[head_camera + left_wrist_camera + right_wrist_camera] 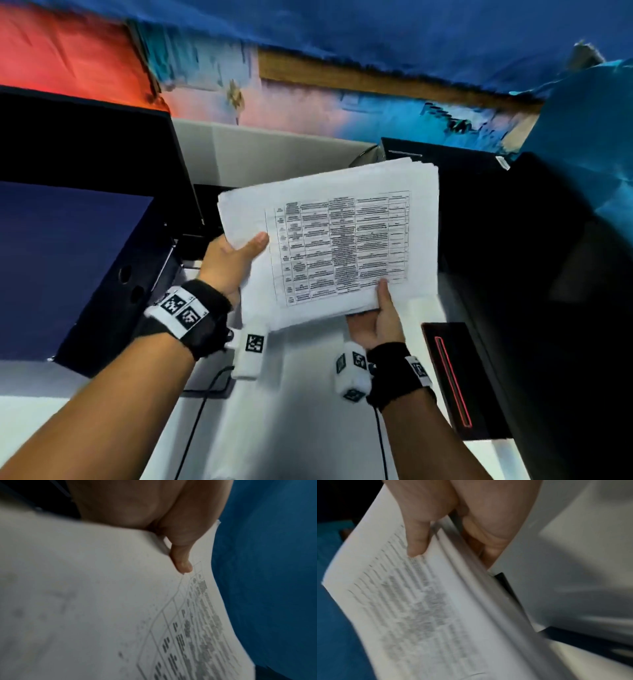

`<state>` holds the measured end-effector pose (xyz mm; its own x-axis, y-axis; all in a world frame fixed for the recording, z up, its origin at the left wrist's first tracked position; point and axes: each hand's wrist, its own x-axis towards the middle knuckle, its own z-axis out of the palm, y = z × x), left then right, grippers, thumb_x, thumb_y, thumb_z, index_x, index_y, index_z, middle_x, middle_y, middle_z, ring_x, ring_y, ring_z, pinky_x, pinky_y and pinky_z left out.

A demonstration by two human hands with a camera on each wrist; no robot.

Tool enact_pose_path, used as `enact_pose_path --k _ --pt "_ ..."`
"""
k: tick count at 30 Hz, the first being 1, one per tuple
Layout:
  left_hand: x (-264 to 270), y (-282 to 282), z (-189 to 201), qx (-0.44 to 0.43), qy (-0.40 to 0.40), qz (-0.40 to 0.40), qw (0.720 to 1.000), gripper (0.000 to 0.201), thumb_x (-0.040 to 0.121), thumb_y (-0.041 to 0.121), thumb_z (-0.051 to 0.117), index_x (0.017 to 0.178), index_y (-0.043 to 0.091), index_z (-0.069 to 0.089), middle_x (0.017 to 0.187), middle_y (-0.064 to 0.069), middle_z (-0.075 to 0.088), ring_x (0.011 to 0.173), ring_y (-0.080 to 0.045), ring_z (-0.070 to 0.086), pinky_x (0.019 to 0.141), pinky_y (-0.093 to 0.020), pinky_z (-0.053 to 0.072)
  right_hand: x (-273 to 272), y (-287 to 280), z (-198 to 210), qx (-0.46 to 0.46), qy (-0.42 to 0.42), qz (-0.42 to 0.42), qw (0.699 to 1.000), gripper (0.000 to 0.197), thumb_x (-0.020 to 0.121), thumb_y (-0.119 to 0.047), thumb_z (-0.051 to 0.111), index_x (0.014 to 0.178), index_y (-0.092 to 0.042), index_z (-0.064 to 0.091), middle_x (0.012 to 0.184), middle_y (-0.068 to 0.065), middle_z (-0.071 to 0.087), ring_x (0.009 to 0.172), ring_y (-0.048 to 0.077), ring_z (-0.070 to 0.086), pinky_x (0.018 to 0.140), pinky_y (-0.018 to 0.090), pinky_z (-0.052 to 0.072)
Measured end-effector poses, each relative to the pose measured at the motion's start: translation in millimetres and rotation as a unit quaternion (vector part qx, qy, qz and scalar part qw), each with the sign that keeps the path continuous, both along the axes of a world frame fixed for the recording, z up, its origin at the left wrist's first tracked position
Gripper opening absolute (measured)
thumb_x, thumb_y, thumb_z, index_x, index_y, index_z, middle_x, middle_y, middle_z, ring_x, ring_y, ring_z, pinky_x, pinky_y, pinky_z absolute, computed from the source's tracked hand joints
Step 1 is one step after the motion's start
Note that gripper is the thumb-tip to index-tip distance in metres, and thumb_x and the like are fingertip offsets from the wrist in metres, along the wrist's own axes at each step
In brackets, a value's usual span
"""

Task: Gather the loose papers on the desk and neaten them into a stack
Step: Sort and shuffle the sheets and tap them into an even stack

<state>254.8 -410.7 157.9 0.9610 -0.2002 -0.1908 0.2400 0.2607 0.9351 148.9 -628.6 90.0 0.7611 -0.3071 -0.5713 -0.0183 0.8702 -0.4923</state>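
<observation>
A stack of white papers [329, 240] with a printed table on the top sheet is held up in the air above the white desk [301, 411]. My left hand [233, 260] grips its left edge, thumb on top and fingers hidden beneath. My right hand [380, 315] grips the near edge, thumb on top. In the left wrist view the thumb presses the papers [102, 601]. The right wrist view shows the thumb on the printed sheet [419, 601] and several sheet edges fanned unevenly.
A dark blue binder [68, 267] stands at the left behind my left forearm. Black equipment [534, 274] fills the right side, with a dark tray with a red line [452, 380] near my right wrist. A black cable [202, 411] runs over the desk.
</observation>
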Motion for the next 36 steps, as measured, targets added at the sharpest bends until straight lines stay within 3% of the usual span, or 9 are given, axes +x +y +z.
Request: enact_pose_path --k 3,6,9,12,15,19,28,33,36 --pt "-7.2 4.1 -25.4 -0.001 0.074 -0.030 0.997 0.037 0.093 0.002 0.062 0.129 0.002 0.060 0.124 -0.019 0.067 0.105 -0.027 0.070 0.087 -0.047 0.058 -1.0 -11.1 15.4 -0.037 0.016 -0.062 0.997 0.083 0.062 -0.034 0.087 0.135 -0.012 0.054 0.129 0.023 0.061 0.113 0.047 0.060 0.087 0.066 0.049" --pt "-6.6 7.8 -35.7 0.068 0.069 -0.023 0.995 0.039 0.083 -0.006 0.070 0.119 0.009 0.065 0.117 -0.019 0.070 0.094 -0.025 0.073 0.085 -0.041 0.058 -20.4 -27.3 41.7 -0.185 0.021 -0.114 0.976 0.063 0.075 -0.021 0.078 0.131 -0.004 0.056 0.122 0.022 0.066 0.108 0.043 0.065 0.074 0.048 0.059" --pt "3.6 -0.7 -22.0 0.138 -0.009 -0.113 0.984 0.049 0.076 -0.002 0.079 0.120 0.013 0.063 0.108 -0.017 0.074 0.100 -0.037 0.070 0.089 -0.044 0.056 -36.3 -41.5 67.6 -0.283 -0.059 -0.091 0.953 0.047 0.086 -0.005 0.066 0.131 0.001 0.053 0.124 0.022 0.064 0.111 0.038 0.065 0.084 0.048 0.058" --pt "4.0 -25.6 0.6 0.193 -0.096 -0.207 0.954 0.047 0.079 0.016 0.081 0.121 0.016 0.061 0.107 -0.004 0.076 0.103 -0.020 0.072 0.088 -0.035 0.055 -39.4 -41.2 86.6 -0.414 -0.087 -0.058 0.904 0.033 0.086 0.003 0.066 0.117 0.000 0.059 0.109 0.010 0.073 0.101 0.023 0.071 0.086 0.039 0.058" --pt "-6.7 -44.1 10.8 0.167 -0.152 -0.093 0.970 0.023 0.082 0.017 0.076 0.103 0.018 0.068 0.094 0.009 0.075 0.085 -0.001 0.072 0.075 -0.017 0.054 -37.1 -34.8 106.8 -0.530 -0.064 -0.036 0.845 0.025 0.081 -0.005 0.075 0.082 -0.022 0.056 0.057 -0.027 0.065 0.059 -0.012 0.063 0.064 0.008 0.049" --pt "-23.4 -41.0 -5.4 0.157 -0.190 -0.010 0.969 0.023 0.082 0.008 0.077 0.094 0.027 0.071 0.092 0.010 0.077 0.090 -0.007 0.071 0.083 -0.025 0.057 -38.2 -32.3 100.4 -0.592 -0.049 -0.055 0.802 0.025 0.083 -0.003 0.073 0.092 -0.024 0.064 0.083 -0.022 0.074 0.082 -0.004 0.070 0.072 0.014 0.054" --pt "-23.6 -44.1 -5.7 0.107 -0.151 -0.039 0.982 0.034 0.086 0.020 0.072 0.120 0.015 0.066 0.114 -0.001 0.073 0.110 -0.019 0.068 0.102 -0.048 0.050 -38.4 -22.4 77.8 -0.528 0.001 -0.084 0.845 0.028 0.078 -0.015 0.080 0.103 -0.007 0.068 0.094 0.002 0.076 0.089 0.015 0.074 0.079 0.034 0.061" --pt "-27.4 -44.6 -3.1 0.099 -0.181 -0.096 0.974 0.062 0.084 0.030 0.074 0.138 0.027 0.043 0.128 0.003 0.064 0.119 -0.012 0.062 0.103 -0.043 0.050 -36.7 -12.5 95.7 -0.526 -0.045 -0.098 0.844 0.039 0.077 -0.001 0.078 0.112 -0.005 0.062 0.092 -0.004 0.070 0.081 0.004 0.071 0.068 0.019 0.056" --pt "-27.8 -51.1 3.2 0.100 -0.210 -0.064 0.970 0.076 0.068 0.067 0.071 0.131 0.039 0.039 0.122 0.013 0.060 0.108 0.000 0.064 0.088 -0.025 0.056 -28.6 -8.8 110.2 -0.523 -0.055 -0.156 0.836 0.030 0.084 -0.003 0.072 0.112 -0.005 0.061 0.086 -0.006 0.067 0.072 -0.003 0.066 0.065 0.012 0.052"
